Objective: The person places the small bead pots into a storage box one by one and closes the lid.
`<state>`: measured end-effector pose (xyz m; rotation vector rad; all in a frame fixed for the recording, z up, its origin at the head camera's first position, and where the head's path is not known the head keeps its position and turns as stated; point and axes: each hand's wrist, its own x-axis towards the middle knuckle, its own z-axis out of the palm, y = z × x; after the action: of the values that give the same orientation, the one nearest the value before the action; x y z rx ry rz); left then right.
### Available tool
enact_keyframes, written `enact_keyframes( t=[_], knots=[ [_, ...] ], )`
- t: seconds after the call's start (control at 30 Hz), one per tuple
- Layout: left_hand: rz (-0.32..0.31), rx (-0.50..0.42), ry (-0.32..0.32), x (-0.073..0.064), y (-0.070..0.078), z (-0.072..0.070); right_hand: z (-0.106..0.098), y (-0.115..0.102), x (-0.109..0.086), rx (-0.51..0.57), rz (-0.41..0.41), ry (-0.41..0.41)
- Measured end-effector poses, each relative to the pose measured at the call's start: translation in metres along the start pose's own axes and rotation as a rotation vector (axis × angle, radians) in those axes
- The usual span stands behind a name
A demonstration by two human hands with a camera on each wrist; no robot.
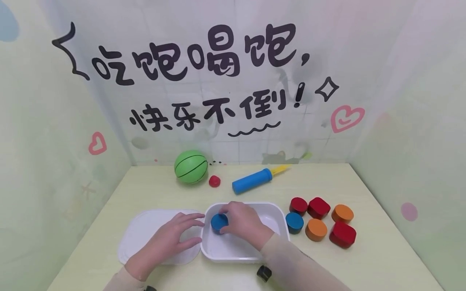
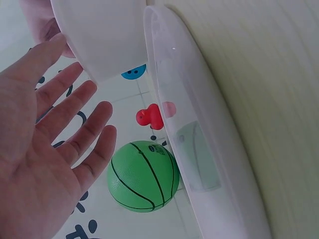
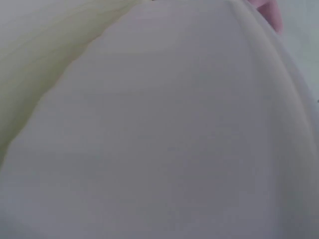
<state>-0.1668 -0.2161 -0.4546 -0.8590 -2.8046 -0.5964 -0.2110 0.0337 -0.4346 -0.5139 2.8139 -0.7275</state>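
Note:
Inside the white container [image 1: 233, 258], near its left end, my right hand [image 1: 243, 223] pinches a round blue block [image 1: 217, 222] between thumb and fingers. My left hand [image 1: 168, 239] reaches over the flat white lid [image 1: 140, 234], its fingers spread and fairly straight, with the fingertips at the container's left rim. Whether they touch the rim I cannot tell. The left wrist view also has that hand [image 2: 55, 124] with nothing in its palm, beside the container's wall [image 2: 107, 37]. White container surface fills most of the right wrist view, which hides the blue block.
Right of the container stand several blocks: a blue round one [image 1: 294, 223], a red round one [image 1: 298, 206], orange round ones [image 1: 316, 229] and red angular ones [image 1: 343, 234]. Behind are a green ball [image 1: 191, 166], a small red object [image 1: 214, 181] and a blue pump [image 1: 252, 181].

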Motion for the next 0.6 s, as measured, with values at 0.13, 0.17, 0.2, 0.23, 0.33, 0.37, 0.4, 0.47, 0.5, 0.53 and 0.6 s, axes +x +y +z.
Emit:
enact_keyframes(
  t=[0.13,0.17,0.2,0.23,0.33,0.37,0.4,0.47,0.5,0.53,0.6],
  knots=[
    [-0.012,0.005,-0.008,-0.001,0.002,0.002,-0.005,0.006,-0.01,0.069,0.047,-0.001],
    [-0.017,0.005,-0.009,-0.001,0.002,0.002,-0.007,0.007,-0.012,0.088,0.054,0.001],
    [-0.021,0.005,-0.009,-0.001,0.002,0.001,-0.009,0.009,-0.015,0.102,0.057,0.003],
    [-0.024,0.007,-0.01,-0.001,0.003,0.001,-0.011,0.011,-0.018,0.11,0.06,0.007],
    [-0.02,0.007,-0.006,-0.001,0.003,0.0,-0.019,0.016,-0.027,0.115,0.068,0.025],
    [-0.014,0.008,-0.002,0.0,0.003,0.001,-0.022,0.018,-0.03,0.115,0.072,0.031],
    [-0.011,0.007,0.0,0.0,0.003,0.001,-0.024,0.02,-0.033,0.113,0.074,0.038],
    [0.0,0.012,0.008,0.0,0.003,0.001,-0.029,0.026,-0.038,0.104,0.077,0.058],
    [0.001,0.014,0.009,0.001,0.004,0.002,-0.032,0.028,-0.041,0.109,0.081,0.07],
    [0.003,0.017,0.012,0.0,0.004,0.002,-0.033,0.032,-0.043,0.115,0.086,0.082],
    [-0.002,0.012,0.011,0.0,0.004,0.001,-0.036,0.038,-0.048,0.127,0.096,0.11]
  ],
)
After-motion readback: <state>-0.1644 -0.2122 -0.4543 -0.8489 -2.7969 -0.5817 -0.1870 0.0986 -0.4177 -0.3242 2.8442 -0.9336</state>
